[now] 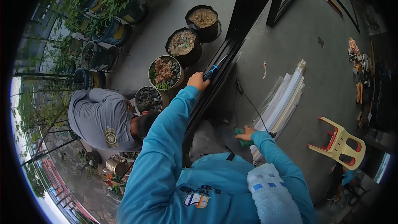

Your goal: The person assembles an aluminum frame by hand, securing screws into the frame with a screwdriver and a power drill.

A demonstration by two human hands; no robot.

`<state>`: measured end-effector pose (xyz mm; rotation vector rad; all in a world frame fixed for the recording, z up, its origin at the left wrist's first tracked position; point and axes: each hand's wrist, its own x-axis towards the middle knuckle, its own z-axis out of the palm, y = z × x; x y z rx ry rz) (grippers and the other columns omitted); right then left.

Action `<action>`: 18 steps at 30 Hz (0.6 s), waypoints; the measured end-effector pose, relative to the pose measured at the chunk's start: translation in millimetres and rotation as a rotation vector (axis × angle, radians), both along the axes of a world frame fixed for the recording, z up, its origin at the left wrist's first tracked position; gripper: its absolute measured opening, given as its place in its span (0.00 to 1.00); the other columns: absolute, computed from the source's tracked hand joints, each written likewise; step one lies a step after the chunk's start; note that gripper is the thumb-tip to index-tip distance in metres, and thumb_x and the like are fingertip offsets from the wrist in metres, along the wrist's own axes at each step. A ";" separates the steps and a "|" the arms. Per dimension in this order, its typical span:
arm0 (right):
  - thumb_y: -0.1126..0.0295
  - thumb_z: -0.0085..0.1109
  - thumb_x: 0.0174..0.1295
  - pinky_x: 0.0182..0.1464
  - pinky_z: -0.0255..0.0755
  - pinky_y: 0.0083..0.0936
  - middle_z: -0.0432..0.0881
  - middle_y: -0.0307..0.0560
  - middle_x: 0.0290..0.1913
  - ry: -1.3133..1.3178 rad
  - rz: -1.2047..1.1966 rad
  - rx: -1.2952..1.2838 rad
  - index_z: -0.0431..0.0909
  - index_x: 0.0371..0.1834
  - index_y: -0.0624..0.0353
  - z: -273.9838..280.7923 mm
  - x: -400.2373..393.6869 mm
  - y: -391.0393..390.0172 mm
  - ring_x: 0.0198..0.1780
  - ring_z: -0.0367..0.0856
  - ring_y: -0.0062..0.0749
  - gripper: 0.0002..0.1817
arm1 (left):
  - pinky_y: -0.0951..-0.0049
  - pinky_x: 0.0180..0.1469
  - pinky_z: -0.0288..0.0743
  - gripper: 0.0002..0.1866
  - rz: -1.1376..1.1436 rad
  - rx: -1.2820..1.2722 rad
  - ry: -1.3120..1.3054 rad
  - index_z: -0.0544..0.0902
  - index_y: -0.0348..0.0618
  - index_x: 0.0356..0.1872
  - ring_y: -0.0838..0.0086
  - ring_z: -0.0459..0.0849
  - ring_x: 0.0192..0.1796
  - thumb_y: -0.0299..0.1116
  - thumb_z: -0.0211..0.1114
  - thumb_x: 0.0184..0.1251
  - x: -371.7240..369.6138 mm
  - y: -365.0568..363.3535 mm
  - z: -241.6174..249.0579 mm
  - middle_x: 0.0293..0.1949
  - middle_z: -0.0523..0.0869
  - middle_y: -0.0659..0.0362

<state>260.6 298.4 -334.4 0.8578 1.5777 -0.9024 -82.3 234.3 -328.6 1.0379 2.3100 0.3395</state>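
Note:
My left hand [198, 82] is closed round the handle end of a screwdriver [212, 71] with a black and blue grip. Its shank points up and right along a black metal frame [224, 56], which the hand is right beside. Lower and to the right, my right hand [248, 134] is closed on a green tool [243, 142], mostly hidden by the fingers, so its exact kind cannot be told. Near that wrist a black cord [253, 107] runs up to a dark plug-like end [239, 85] on the floor.
To the left, a person in a grey shirt [99, 116] bends beside several potted plants [181, 42]. Long wrapped white strips [284, 99] lie on the grey floor at right. Farther right are a yellow and red plastic chair [342, 143] and scattered items. A towel [273, 191] hangs over my arm.

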 end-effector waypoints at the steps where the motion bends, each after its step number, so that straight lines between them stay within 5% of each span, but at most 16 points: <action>1: 0.35 0.56 0.48 0.66 0.63 0.38 0.70 0.63 0.65 0.000 0.065 -0.041 0.55 0.71 0.65 -13.7 -1.3 -13.3 0.66 0.69 0.53 0.54 | 0.60 0.43 0.79 0.22 0.018 0.091 -0.038 0.80 0.34 0.43 0.54 0.85 0.37 0.46 0.67 0.60 -8.5 -5.0 5.6 0.36 0.85 0.48; 2: 0.35 0.56 0.48 0.66 0.63 0.38 0.70 0.63 0.65 0.004 0.078 -0.051 0.55 0.71 0.65 -28.1 -2.2 -27.1 0.66 0.69 0.53 0.54 | 0.66 0.36 0.79 0.20 0.134 0.227 -0.193 0.81 0.33 0.41 0.65 0.85 0.31 0.43 0.68 0.61 -22.0 -15.8 -3.7 0.26 0.84 0.54; 3: 0.37 0.52 0.53 0.67 0.63 0.40 0.68 0.61 0.66 0.039 0.189 -0.059 0.58 0.70 0.62 -42.1 -1.7 -40.5 0.67 0.68 0.52 0.48 | 0.73 0.34 0.78 0.19 0.283 0.265 -0.589 0.80 0.33 0.45 0.75 0.83 0.31 0.41 0.68 0.63 -32.2 -27.5 19.7 0.30 0.83 0.57; 5: 0.39 0.47 0.58 0.68 0.63 0.41 0.66 0.58 0.68 0.079 0.317 -0.082 0.61 0.70 0.60 -51.1 -8.9 -60.3 0.68 0.67 0.52 0.44 | 0.76 0.32 0.75 0.20 0.434 0.546 -0.848 0.79 0.37 0.49 0.78 0.83 0.35 0.42 0.68 0.64 -34.5 -55.0 56.2 0.35 0.82 0.62; 7: 0.46 0.40 0.65 0.68 0.62 0.42 0.64 0.53 0.71 0.013 0.693 -0.245 0.66 0.68 0.55 -40.4 -20.8 -77.1 0.68 0.66 0.51 0.34 | 0.78 0.44 0.74 0.21 0.478 0.666 -0.854 0.77 0.38 0.56 0.81 0.80 0.40 0.38 0.67 0.66 -27.7 -85.9 86.3 0.39 0.81 0.64; 12: 0.55 0.44 0.63 0.66 0.64 0.41 0.72 0.53 0.65 0.098 0.895 -0.361 0.76 0.61 0.57 -58.2 -20.3 -92.1 0.64 0.71 0.51 0.27 | 0.82 0.47 0.68 0.22 0.654 0.715 -0.650 0.75 0.35 0.58 0.87 0.74 0.42 0.34 0.66 0.66 24.9 -173.1 93.1 0.40 0.80 0.69; 16: 0.48 0.52 0.53 0.66 0.65 0.38 0.73 0.60 0.63 0.122 0.576 -0.358 0.74 0.61 0.60 -87.7 0.9 -70.0 0.63 0.72 0.54 0.35 | 0.82 0.51 0.68 0.24 0.907 0.721 -0.771 0.74 0.35 0.60 0.85 0.75 0.45 0.32 0.67 0.65 125.2 -215.5 60.6 0.43 0.80 0.67; 18: 0.49 0.53 0.51 0.65 0.66 0.38 0.74 0.63 0.60 0.169 0.591 -0.323 0.75 0.59 0.63 -83.5 8.0 -69.3 0.62 0.72 0.54 0.36 | 0.82 0.45 0.71 0.24 0.978 0.720 -0.892 0.75 0.36 0.59 0.86 0.75 0.41 0.34 0.68 0.65 173.3 -218.5 52.9 0.41 0.81 0.66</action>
